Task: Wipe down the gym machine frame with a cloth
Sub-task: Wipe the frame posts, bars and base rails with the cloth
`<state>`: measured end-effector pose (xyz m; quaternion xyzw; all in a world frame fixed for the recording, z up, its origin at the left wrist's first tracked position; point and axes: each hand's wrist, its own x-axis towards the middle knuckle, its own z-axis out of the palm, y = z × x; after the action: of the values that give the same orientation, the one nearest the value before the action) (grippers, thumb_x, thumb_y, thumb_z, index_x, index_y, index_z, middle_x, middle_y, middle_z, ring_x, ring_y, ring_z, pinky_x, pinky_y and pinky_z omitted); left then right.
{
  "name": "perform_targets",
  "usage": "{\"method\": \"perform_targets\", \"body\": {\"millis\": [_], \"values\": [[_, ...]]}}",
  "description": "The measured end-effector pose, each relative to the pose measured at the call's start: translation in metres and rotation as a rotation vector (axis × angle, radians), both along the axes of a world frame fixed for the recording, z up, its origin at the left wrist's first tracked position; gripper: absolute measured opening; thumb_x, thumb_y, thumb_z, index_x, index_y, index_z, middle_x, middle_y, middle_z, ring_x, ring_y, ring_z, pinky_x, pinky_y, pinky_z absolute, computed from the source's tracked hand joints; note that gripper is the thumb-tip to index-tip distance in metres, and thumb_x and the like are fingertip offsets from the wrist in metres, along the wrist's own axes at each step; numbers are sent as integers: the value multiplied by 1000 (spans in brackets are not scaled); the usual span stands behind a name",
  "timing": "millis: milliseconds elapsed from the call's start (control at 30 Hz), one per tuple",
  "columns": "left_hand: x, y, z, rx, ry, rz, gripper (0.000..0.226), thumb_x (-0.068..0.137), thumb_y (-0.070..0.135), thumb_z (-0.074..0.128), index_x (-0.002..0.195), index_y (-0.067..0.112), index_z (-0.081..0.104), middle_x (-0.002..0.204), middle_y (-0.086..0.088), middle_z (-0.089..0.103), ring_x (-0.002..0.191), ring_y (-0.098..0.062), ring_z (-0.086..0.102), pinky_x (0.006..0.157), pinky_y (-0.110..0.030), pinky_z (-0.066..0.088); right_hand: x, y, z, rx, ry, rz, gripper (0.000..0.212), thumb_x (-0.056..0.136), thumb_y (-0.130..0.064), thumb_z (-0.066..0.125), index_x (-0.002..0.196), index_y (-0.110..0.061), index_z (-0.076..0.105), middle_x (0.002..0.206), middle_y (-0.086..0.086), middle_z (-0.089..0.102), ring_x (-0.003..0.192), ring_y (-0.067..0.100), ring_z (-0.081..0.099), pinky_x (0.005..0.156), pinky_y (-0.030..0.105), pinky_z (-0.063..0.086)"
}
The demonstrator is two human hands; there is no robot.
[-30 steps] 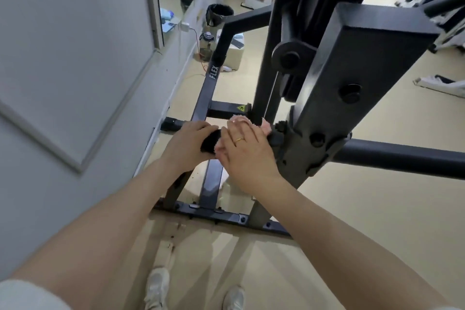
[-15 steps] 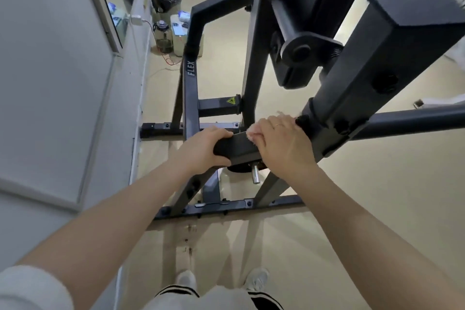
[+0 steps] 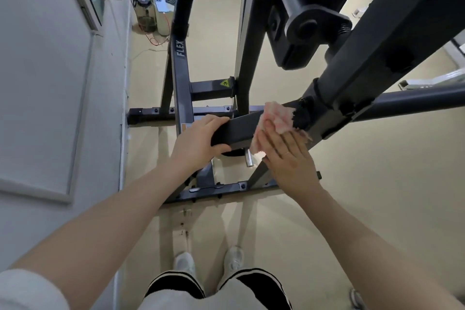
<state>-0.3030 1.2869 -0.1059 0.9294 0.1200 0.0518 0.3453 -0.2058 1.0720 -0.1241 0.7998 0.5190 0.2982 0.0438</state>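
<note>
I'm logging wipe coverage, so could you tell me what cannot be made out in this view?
- Head view: bar surface under the pink cloth, hidden by cloth and right hand.
- Left hand fingers, curled behind the bar.
- Upper frame, cut off at the top edge.

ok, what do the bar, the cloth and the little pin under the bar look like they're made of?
Bar: square metal tube, probably steel, with a matte dark coating; flat faces, dull sheen.
Cloth: soft pink fabric, maybe microfibre or terry; fuzzy, crumpled, frayed edges.
Pin: bare polished metal, possibly chromed steel; bright silver highlight.
</note>
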Motion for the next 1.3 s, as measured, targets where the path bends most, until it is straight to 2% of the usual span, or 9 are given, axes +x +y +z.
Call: {"method": "perform_targets", "body": {"millis": [167, 267, 400, 533, 633, 733, 867, 1033, 1300], "values": [[1, 0, 1, 15, 11, 16, 63, 81, 32, 71, 138, 22, 44, 133, 3, 50, 119, -16, 48, 90, -33, 44, 11, 52, 20, -99, 141, -72, 47, 99, -38, 36, 134, -12, 54, 139, 12, 53, 133, 31, 45, 114, 44, 28], [1, -1, 5, 3, 42, 23, 63, 81, 30, 71, 138, 22, 43, 134, 3, 49, 118, -17, 48, 90, -32, 42, 11, 26, 39, -110, 135, -78, 54, 102, -39, 29, 139, -4, 48, 145, 16, 45, 138, 31, 37, 116, 42, 25], [4, 2, 7, -56, 73, 36, 63, 78, 29, 75, 133, 23, 46, 129, 3, 51, 115, -17, 49, 89, -31, 41, 1, 27, 36, -45, 152, -166, 51, 100, -35, 37, 139, -3, 48, 144, 16, 46, 136, 31, 40, 115, 42, 25], [3, -2, 7, -113, 56, 69, 62, 75, 29, 77, 129, 19, 50, 123, 0, 57, 112, -18, 52, 90, -31, 43, 0, 88, 31, -236, 240, -198, 49, 95, -34, 30, 108, -6, 68, 101, 13, 69, 97, 31, 62, 97, 40, 35], [0, -8, 6, -149, 54, 100, 61, 75, 30, 77, 128, 18, 50, 122, 2, 56, 108, -17, 53, 86, -24, 40, 4, 89, 42, -296, 253, -155, 46, 93, -37, 30, 90, -12, 69, 82, 6, 68, 75, 25, 60, 77, 35, 44], [-8, -5, 4, -164, 108, 115, 65, 78, 20, 75, 134, 17, 43, 130, -1, 51, 117, -18, 49, 96, -26, 40, 12, 67, 60, -243, 255, -219, 45, 96, -39, 27, 90, -12, 63, 83, 6, 64, 76, 25, 56, 77, 36, 42], [-26, 12, -6, -129, 227, 253, 78, 75, 25, 78, 140, 15, 37, 141, -3, 41, 128, -19, 41, 106, -32, 34, 2, 92, 54, -381, 303, -288, 40, 102, -34, 28, 114, -9, 57, 110, 10, 60, 98, 28, 52, 88, 39, 36], [-34, 17, -25, -327, 235, 347, 37, 79, 9, 70, 108, 22, 53, 102, -1, 62, 87, -16, 60, 71, -14, 46, -43, 150, 17, -555, 438, -72, 42, 102, -31, 25, 128, -4, 43, 124, 16, 53, 111, 33, 49, 95, 45, 35], [-50, 40, -42, -503, 164, 192, 39, 87, 18, 65, 121, 33, 52, 117, 11, 56, 103, -4, 54, 81, -10, 42, -22, 119, 29, -253, 292, -324, 45, 96, -38, 31, 94, -8, 63, 89, 13, 63, 79, 29, 55, 78, 40, 42]]}}
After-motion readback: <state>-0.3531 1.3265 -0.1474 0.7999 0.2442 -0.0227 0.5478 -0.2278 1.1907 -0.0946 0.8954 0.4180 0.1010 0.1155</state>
